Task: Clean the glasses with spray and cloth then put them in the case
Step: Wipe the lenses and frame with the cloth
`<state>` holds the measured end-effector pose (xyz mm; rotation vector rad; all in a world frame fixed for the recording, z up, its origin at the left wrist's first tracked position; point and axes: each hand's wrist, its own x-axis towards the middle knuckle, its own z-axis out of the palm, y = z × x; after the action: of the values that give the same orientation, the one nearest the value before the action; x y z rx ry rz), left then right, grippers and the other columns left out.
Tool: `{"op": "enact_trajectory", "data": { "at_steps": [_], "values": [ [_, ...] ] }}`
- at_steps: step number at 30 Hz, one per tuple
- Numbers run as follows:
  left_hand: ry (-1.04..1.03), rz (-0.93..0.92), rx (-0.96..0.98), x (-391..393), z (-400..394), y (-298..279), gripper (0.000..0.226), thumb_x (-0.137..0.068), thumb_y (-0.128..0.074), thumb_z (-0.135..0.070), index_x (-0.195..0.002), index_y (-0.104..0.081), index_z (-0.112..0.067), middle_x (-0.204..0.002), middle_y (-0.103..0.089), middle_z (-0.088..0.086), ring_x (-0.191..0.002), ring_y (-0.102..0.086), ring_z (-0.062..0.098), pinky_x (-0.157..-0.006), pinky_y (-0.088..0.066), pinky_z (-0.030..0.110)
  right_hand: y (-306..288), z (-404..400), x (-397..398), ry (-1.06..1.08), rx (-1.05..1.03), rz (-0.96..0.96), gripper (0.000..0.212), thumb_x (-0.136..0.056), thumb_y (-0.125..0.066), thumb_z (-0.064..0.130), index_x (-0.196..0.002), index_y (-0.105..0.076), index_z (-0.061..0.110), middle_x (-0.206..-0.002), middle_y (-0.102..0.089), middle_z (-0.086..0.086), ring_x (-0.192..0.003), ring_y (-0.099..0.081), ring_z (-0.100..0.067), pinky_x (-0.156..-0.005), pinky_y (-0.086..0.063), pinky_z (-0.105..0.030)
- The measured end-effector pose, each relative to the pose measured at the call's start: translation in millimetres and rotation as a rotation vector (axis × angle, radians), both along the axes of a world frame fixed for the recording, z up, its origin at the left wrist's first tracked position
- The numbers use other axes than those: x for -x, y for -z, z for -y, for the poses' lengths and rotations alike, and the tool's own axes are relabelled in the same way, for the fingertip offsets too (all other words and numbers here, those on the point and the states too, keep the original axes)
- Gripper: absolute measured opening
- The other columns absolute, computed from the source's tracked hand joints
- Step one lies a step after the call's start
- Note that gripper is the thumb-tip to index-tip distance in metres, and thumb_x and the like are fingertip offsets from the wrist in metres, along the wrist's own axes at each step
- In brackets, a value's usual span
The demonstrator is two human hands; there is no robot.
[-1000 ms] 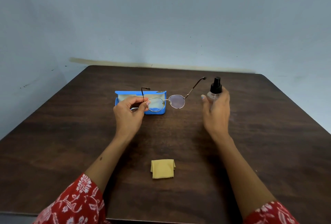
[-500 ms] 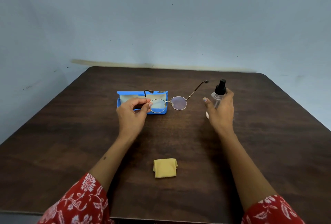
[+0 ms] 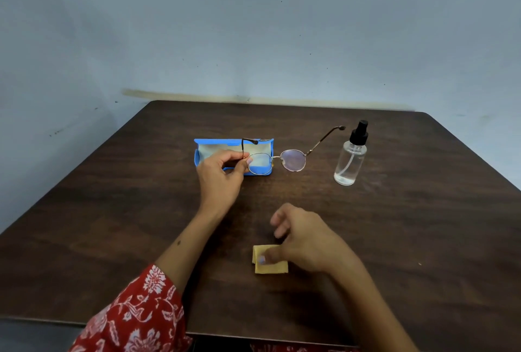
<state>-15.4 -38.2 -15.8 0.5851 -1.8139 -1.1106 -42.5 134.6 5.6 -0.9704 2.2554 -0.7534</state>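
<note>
Reaching right hand (image 3: 307, 241) onto folded yellow cloth (image 3: 271, 266) at near edge of surface (image 3: 423, 239), grip half-curled, thumb touching, not yet clenched. Left hand (image 3: 221, 175) pinches glasses (image 3: 277, 158) at hinge, above open blue case (image 3: 234, 155). Spray bottle (image 3: 350, 161) stands free. Best: pinch top fold, lift clean, keep lenses steady.

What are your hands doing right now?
Left hand holds glasses up by the case. Right hand touching cloth. Spray bottle standing free. Nothing in the way.
</note>
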Motion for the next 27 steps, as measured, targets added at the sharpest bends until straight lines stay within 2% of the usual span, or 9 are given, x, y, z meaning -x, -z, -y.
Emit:
{"op": "enact_trajectory", "data": {
  "at_steps": [2, 5, 8, 12, 14, 17, 21, 24, 27],
  "values": [
    [0.004, 0.004, -0.003, -0.1, -0.2, 1.3, 0.009, -0.077, -0.073, -0.007, -0.086, -0.073, -0.01, -0.082, -0.07, -0.004, -0.079, -0.07, 0.015, -0.074, -0.057, 0.029, -1.5, 3.4, -0.9, -0.047, -0.078, 0.0, 0.039, -0.062, -0.086, 0.031, -0.088, -0.057, 0.026, -0.092, -0.061, 0.003, -0.08, -0.059, -0.011, -0.066, -0.048, -0.023],
    [0.023, 0.002, -0.008, 0.2, -2.1, 3.4, 0.008, -0.077, -0.073, -0.005, -0.085, -0.073, -0.008, -0.082, -0.07, -0.002, -0.075, -0.07, 0.012, -0.071, -0.056, 0.02, -1.8, 1.2, 4.3, -0.123, -0.053, 0.024, 0.022, -0.063, -0.085, 0.028, -0.066, -0.063, 0.027, -0.066, -0.06, 0.01, -0.061, -0.055, 0.0, -0.057, -0.044, -0.017],
    [0.04, -0.003, -0.025, 2.2, -4.3, 6.1, 0.006, -0.077, -0.072, -0.004, -0.082, -0.072, -0.008, -0.079, -0.07, -0.003, -0.07, -0.07, 0.014, -0.067, -0.055, 0.019, -4.0, -5.2, 15.1, -0.067, 0.191, 0.21, 0.018, -0.066, -0.083, 0.013, -0.069, -0.066, 0.017, -0.066, -0.066, -0.005, -0.061, -0.056, -0.008, -0.061, -0.047, -0.027],
    [0.037, 0.006, -0.01, 3.9, -6.5, 10.3, 0.005, -0.076, -0.074, -0.005, -0.079, -0.073, -0.009, -0.078, -0.071, -0.002, -0.073, -0.07, 0.017, -0.071, -0.059, 0.037, -10.1, -6.0, 33.0, 0.206, 0.597, 0.438, 0.017, -0.073, -0.072, -0.007, -0.075, -0.061, 0.006, -0.074, -0.067, -0.016, -0.052, -0.058, -0.013, -0.047, -0.051, -0.025],
    [0.041, 0.001, -0.007, 4.1, -7.5, 11.0, 0.007, -0.075, -0.075, -0.005, -0.078, -0.073, -0.01, -0.077, -0.071, -0.003, -0.073, -0.07, 0.016, -0.071, -0.059, 0.04, -9.7, 1.7, 40.3, 0.348, 0.773, 0.212, 0.019, -0.072, -0.074, -0.004, -0.074, -0.067, 0.014, -0.076, -0.07, -0.01, -0.057, -0.06, -0.011, -0.053, -0.051, -0.023],
    [0.033, 0.008, 0.007, 4.4, -9.7, 10.5, 0.007, -0.074, -0.076, -0.005, -0.078, -0.073, -0.01, -0.076, -0.071, -0.005, -0.074, -0.069, 0.009, -0.071, -0.059, 0.033, -7.2, 21.6, 45.4, 0.377, 0.861, -0.417, 0.023, -0.074, -0.071, -0.003, -0.082, -0.073, 0.019, -0.081, -0.069, 0.007, -0.07, -0.062, -0.002, -0.063, -0.048, -0.013],
    [0.023, 0.002, 0.016, 4.8, -13.0, 8.6, 0.006, -0.073, -0.077, -0.006, -0.076, -0.073, -0.009, -0.072, -0.068, -0.011, -0.069, -0.064, -0.003, -0.066, -0.049, 0.01, 15.1, 41.8, 52.2, 0.157, 0.77, -1.018, 0.017, -0.083, -0.055, 0.008, -0.087, -0.072, 0.007, -0.093, -0.068, -0.005, -0.08, -0.065, -0.02, -0.056, -0.054, -0.032],
    [0.017, -0.004, 0.034, 4.0, -13.9, 7.8, 0.006, -0.073, -0.076, -0.004, -0.077, -0.073, -0.007, -0.072, -0.068, -0.008, -0.069, -0.063, -0.008, -0.065, -0.045, 0.003, 30.2, 46.4, 50.4, 0.083, 0.642, -1.192, 0.019, -0.085, -0.052, 0.013, -0.088, -0.071, 0.009, -0.091, -0.066, -0.003, -0.084, -0.06, -0.019, -0.053, -0.051, -0.031],
    [0.019, 0.001, 0.055, 3.5, -12.7, 8.8, 0.007, -0.073, -0.075, -0.003, -0.078, -0.073, -0.007, -0.075, -0.07, -0.004, -0.073, -0.064, -0.003, -0.067, -0.045, 0.004, 39.6, 48.4, 46.2, 0.053, 0.626, -1.212, 0.017, -0.085, -0.057, 0.008, -0.095, -0.071, 0.009, -0.091, -0.064, -0.002, -0.088, -0.054, -0.017, -0.067, -0.045, -0.025]
  ]
}}
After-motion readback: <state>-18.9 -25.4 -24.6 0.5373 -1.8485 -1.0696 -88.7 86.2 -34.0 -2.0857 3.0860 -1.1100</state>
